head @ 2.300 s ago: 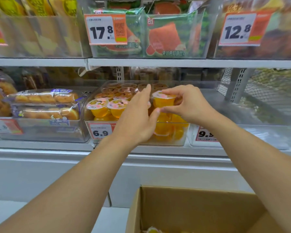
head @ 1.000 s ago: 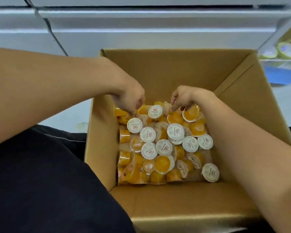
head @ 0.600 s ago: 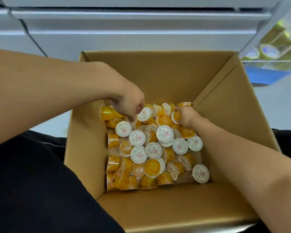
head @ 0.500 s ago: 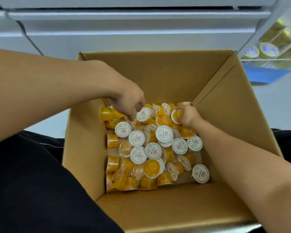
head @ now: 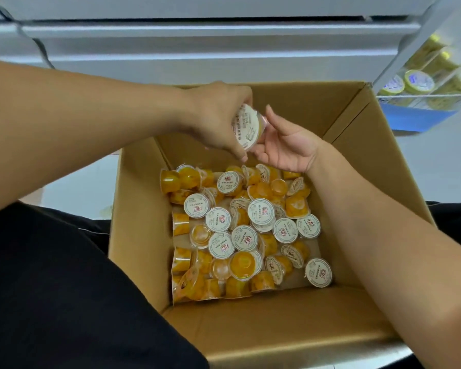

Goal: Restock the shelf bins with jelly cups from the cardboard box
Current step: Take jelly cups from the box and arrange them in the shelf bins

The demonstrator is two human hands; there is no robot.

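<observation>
Your left hand (head: 218, 121) grips a jelly cup (head: 246, 126) by its rim, fingers curled round it, white lid turned toward you, above the far part of the cardboard box (head: 357, 161). Your right hand (head: 285, 145) lies palm up just beside it, fingers relaxed and spread apart, their tips touching the cup's underside. Below both hands, loose jelly cups (head: 245, 227) cover the floor of the box, some lid up, some tipped on their sides, piled thickest along its left wall. Beyond the box's far edge runs the grey shelf base (head: 197, 49). Yellow-lidded jars (head: 418, 81) stand on a shelf at the upper right.
</observation>
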